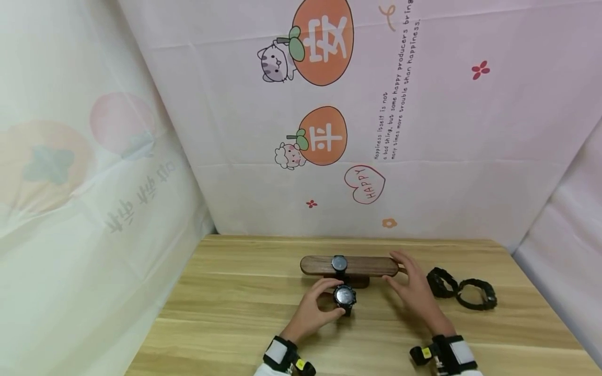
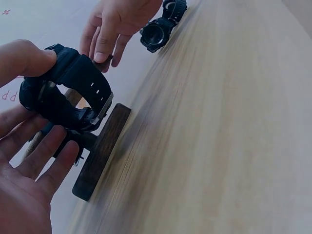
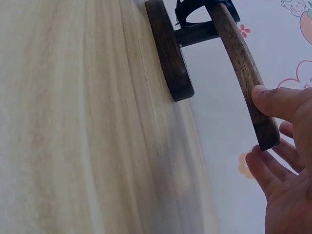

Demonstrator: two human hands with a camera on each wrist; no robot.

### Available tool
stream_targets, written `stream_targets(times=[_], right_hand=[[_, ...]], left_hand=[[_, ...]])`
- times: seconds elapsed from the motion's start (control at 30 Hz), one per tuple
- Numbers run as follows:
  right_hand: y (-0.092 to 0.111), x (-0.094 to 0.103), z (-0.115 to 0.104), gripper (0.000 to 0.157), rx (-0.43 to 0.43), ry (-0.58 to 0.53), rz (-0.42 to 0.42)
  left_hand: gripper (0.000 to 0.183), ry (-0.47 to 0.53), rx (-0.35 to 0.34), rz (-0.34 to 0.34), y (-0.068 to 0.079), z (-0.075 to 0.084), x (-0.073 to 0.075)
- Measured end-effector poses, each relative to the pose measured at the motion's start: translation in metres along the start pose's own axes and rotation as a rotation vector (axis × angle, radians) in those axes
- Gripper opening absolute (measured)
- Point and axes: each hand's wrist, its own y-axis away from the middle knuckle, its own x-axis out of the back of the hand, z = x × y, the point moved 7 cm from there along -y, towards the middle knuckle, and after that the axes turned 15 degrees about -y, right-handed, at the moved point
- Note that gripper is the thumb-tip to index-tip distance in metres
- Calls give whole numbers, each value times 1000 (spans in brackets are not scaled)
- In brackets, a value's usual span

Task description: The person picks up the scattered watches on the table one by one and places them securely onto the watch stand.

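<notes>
A black wristwatch with a round face is pinched between the thumb and fingers of my left hand, in front of a dark wooden watch stand. In the left wrist view, this wristwatch has its strap closed in a loop. Another watch sits on the stand's bar, left of its middle. My right hand grips the right end of that bar. The right wrist view shows its thumb on one side of the bar and the fingers around the end.
Two more black watches lie side by side on the wooden table, right of my right hand. The stand's base rests on the table. A printed white cloth rises behind the table's back edge.
</notes>
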Motion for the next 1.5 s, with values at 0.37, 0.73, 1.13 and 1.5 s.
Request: stream_targets(times=[0.37,0.73,1.13,1.5], right_hand=[[2,-1,7,64,-69,-1,-1],[1,1,12,64,-142,-10,14],[1,1,10,62,-138,4,30],[2,2,9,63,-122,5,31]], left_hand=[[60,1,-5,26,2,-3,6],[58,33,11,71,3,-8,22],[56,55,1,121,6,-12,39],[58,80,-59,202,10,-16,58]])
